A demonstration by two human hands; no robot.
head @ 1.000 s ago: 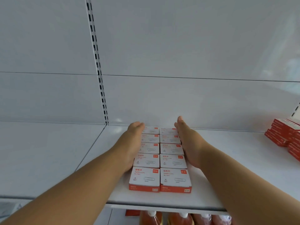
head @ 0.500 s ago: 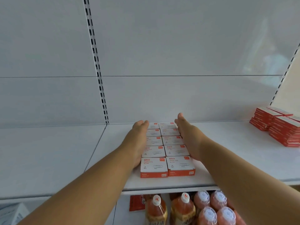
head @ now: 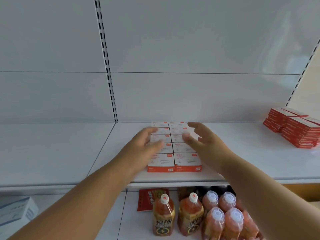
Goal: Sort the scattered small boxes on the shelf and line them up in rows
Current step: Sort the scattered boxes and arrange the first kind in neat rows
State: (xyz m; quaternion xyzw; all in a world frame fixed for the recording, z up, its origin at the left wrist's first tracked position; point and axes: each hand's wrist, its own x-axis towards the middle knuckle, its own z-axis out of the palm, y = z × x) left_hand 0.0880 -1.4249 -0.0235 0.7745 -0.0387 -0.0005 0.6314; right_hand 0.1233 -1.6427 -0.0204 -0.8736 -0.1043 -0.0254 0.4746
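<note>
Here the small boxes (head: 174, 148) lie between both hands' fingers (head: 152, 130) — spread, gripping nothing.

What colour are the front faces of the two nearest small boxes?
Orange-red, under white tops; the head view shows it on the nearest small boxes.

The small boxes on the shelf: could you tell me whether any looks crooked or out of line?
Nothing stands out. The small boxes sit flush in two straight columns on the shelf, edges aligned, none tilted or damaged.
</note>
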